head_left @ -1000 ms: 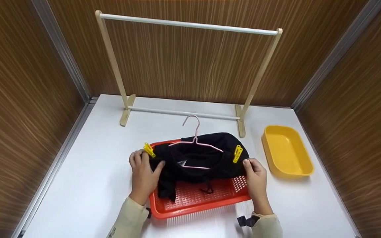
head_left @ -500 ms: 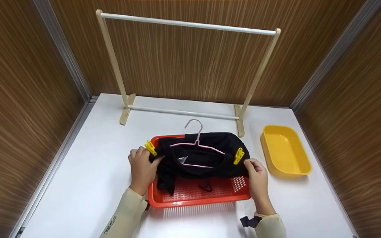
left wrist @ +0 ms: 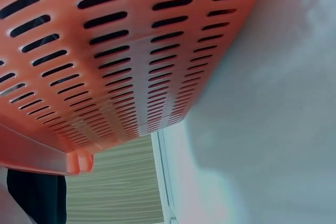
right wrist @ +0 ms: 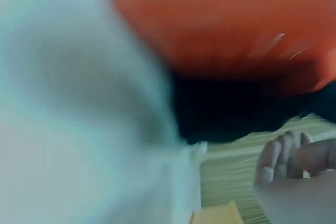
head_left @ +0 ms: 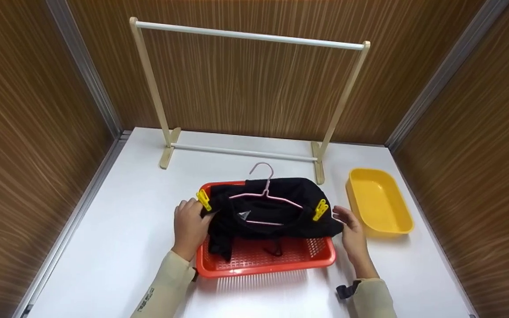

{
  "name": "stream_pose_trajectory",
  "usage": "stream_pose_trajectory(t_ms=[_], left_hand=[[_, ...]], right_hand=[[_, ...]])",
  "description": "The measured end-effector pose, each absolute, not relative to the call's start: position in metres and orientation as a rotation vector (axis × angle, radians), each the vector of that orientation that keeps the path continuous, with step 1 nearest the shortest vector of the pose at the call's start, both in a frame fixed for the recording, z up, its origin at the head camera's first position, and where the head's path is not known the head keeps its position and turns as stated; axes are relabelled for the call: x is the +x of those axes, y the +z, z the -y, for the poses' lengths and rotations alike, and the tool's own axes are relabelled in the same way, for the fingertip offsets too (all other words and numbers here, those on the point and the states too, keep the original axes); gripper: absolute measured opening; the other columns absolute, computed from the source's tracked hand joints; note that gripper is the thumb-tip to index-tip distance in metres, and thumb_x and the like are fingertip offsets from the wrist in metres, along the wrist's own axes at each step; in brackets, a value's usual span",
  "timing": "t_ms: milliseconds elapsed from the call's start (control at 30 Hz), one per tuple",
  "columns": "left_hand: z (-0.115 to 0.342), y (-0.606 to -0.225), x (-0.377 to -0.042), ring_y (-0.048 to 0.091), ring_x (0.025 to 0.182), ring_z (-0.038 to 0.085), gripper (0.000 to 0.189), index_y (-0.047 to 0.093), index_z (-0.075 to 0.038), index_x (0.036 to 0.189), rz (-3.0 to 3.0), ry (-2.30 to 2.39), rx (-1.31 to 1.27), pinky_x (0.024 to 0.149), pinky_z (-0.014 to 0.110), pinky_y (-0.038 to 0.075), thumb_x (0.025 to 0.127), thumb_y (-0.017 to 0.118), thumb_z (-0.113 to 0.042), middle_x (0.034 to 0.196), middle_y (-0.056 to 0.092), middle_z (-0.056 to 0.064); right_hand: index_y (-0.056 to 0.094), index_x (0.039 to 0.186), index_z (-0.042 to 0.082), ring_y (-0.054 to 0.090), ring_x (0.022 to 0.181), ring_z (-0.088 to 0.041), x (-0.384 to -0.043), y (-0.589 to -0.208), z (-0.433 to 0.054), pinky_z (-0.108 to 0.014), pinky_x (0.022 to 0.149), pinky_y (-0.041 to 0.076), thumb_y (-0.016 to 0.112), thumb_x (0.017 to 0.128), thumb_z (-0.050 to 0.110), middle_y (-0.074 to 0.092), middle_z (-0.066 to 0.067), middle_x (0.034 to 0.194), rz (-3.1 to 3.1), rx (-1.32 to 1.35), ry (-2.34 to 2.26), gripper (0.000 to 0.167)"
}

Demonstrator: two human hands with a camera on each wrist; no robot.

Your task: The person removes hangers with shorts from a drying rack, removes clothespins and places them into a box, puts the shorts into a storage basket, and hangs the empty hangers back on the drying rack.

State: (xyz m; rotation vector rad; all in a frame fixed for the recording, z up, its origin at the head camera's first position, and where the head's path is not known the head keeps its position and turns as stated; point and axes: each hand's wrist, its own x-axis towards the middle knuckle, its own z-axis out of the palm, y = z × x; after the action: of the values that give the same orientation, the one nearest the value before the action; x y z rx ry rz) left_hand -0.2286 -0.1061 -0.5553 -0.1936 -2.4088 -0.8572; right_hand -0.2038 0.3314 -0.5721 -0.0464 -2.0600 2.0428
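Note:
A black shirt (head_left: pixel 290 187) lies across the red basket (head_left: pixel 263 268), with a pink clothes hanger (head_left: pixel 267 193) inside its neck opening and the hook sticking out toward the back. Yellow clothespins sit on it, a left clothespin (head_left: pixel 203 199) and a right clothespin (head_left: pixel 320 210). My left hand (head_left: pixel 190 227) grips the shirt's left end just below the left clothespin; its fingertips are partly hidden. Just off the shirt's right end is my right hand (head_left: pixel 352 232), fingers loosely bent and holding nothing. In the right wrist view the shirt (right wrist: pixel 226 111) hangs past the basket, apart from the fingers (right wrist: pixel 268 161).
A drying rack (head_left: pixel 250 34) with wooden posts and white bars stands behind the basket. To the right is a yellow tray (head_left: pixel 380 203). Wood-grain panels (head_left: pixel 254 88) enclose the white table (head_left: pixel 104 229) at the back and sides.
My right hand has let go of the shirt's right end and moved a little outward to the right. The basket's front edge has shifted back slightly. My left hand keeps its hold.

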Motion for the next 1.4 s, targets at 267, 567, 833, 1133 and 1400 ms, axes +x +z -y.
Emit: stream_pose_trajectory(t_ms=[267,567,833,1133,1400], left_hand=[[0.109,-0.561,-0.223,0.049,0.069,0.028,0.034,0.07,-0.007,0.088,2.454,-0.853,-0.149,0.069,0.041,0.039,0.085,0.085,-0.038,0.073,0.059,0.005],[0.11,-0.557,-0.224,0.044,0.07,0.024,0.023,0.061,-0.012,0.081,2.491,-0.917,-0.17,0.069,0.038,0.033,0.085,0.074,-0.031,0.071,0.049,0.0],[0.11,-0.557,-0.229,0.046,0.072,0.027,0.039,0.061,-0.01,0.084,2.49,-0.895,-0.206,0.071,0.04,0.036,0.101,0.063,-0.045,0.075,0.052,0.004],[0.11,-0.559,-0.231,0.048,0.075,0.029,0.037,0.067,-0.007,0.084,2.52,-0.902,-0.168,0.076,0.042,0.038,0.102,0.065,-0.04,0.08,0.058,0.007],[0.107,-0.553,-0.23,0.047,0.074,0.03,0.035,0.066,-0.008,0.084,2.448,-0.906,-0.206,0.075,0.043,0.036,0.1,0.067,-0.038,0.08,0.056,0.007]], right_hand=[[0.03,0.162,0.007,0.061,0.108,-0.003,-0.21,-0.591,-0.324,-0.019,0.096,0.045,0.05,0.107,0.01,0.061,-0.017,0.136,2.327,-0.209,2.05,0.058],[0.041,0.15,-0.011,0.053,0.129,-0.011,-0.23,-0.596,-0.323,-0.018,0.106,0.036,0.045,0.105,0.0,0.052,-0.026,0.147,2.36,0.175,1.865,0.046],[0.064,0.125,-0.012,0.063,0.105,-0.005,-0.239,-0.594,-0.327,-0.02,0.097,0.045,0.052,0.102,0.0,0.071,0.01,0.108,2.271,0.178,1.971,0.028],[0.061,0.108,0.01,0.06,0.091,-0.008,-0.231,-0.562,-0.331,-0.023,0.082,0.048,0.045,0.111,0.014,0.064,0.005,0.099,2.002,0.012,2.194,0.017],[0.057,0.109,0.004,0.059,0.085,-0.01,-0.217,-0.54,-0.33,-0.024,0.078,0.048,0.045,0.111,0.017,0.063,0.003,0.095,2.011,0.033,2.141,0.018]])
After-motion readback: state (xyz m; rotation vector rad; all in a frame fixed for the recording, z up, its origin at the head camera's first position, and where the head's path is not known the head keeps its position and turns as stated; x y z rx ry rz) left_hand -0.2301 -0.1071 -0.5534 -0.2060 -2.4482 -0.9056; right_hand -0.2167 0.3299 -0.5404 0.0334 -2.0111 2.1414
